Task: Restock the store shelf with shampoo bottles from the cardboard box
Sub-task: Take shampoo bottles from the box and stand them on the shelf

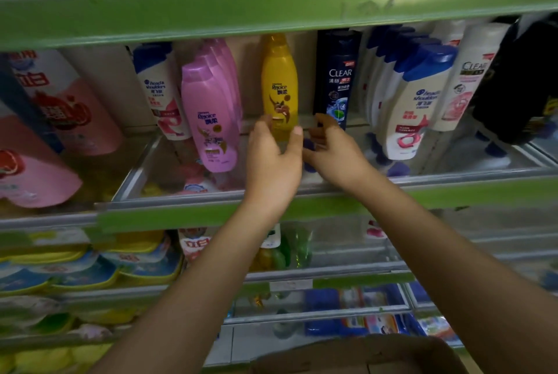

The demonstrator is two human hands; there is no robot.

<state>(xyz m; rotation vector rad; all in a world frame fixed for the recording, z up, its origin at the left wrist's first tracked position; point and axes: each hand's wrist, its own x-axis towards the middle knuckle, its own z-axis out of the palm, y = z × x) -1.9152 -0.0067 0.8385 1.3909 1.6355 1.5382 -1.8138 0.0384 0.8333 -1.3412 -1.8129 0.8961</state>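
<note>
Box (356, 355) edge at bottom of view, nearest me, flaps open; can't see what's left inside. Both forearms reach up over it to the middle shelf (302, 213).

Left hand (273, 159): fingers spread and lightly curved, cupped just in front of the yellow Rejoice bottle (279, 86). Fingertips at its lower part, but whether they touch it I can't tell. Right hand (332, 151): fingers curled in loosely, next to the base of the dark Clear bottle (336, 80). Can't tell if it's pinching anything; something small and dark by the fingertips is too blurred to call.

Yellow bottle stands upright, well back on the shelf, alone in its lane between the pink Rejoice row (211, 113) and the Clear bottle. Head & Shoulders row (413, 101) further right.

Judgement: step in hand is seating or facing the yellow bottle. To do it well: grip low on the body, keep it vertical, label forward, line it up with the pink row's front. Mind the neighbours, they're tall and narrow and will probably tip if knocked. Lane has room in front for more.
</note>
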